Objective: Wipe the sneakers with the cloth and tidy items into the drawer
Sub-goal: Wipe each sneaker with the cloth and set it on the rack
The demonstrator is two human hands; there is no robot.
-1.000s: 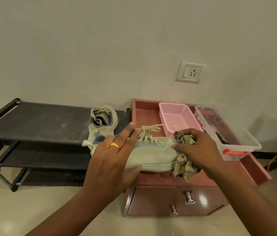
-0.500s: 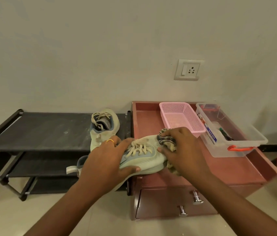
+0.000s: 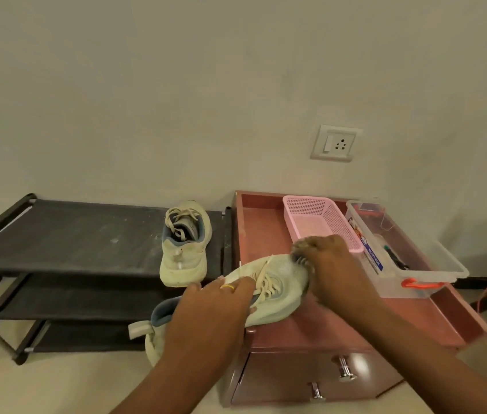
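Note:
My left hand (image 3: 215,312), with a gold ring, grips a pale green sneaker (image 3: 278,291) around its middle and holds it tilted over the front left corner of the reddish drawer unit (image 3: 320,333). My right hand (image 3: 330,264) presses a checked cloth (image 3: 300,258) against the sneaker's toe; the hand hides most of the cloth. The second pale sneaker (image 3: 184,243) stands on the top shelf of the black shoe rack (image 3: 71,234), heel toward me. The drawer front (image 3: 305,380) with two chrome knobs is shut.
On the drawer unit's top stand a pink mesh basket (image 3: 337,222) and a clear plastic box (image 3: 433,264) with an orange latch and small items inside. A wall socket (image 3: 335,143) is above. The rack has two lower shelves. A red cable lies on the floor at far right.
The sneaker has swung so its heel hangs lower left, off the unit's corner. My right hand with the cloth has slid from the sneaker's side up to its toe.

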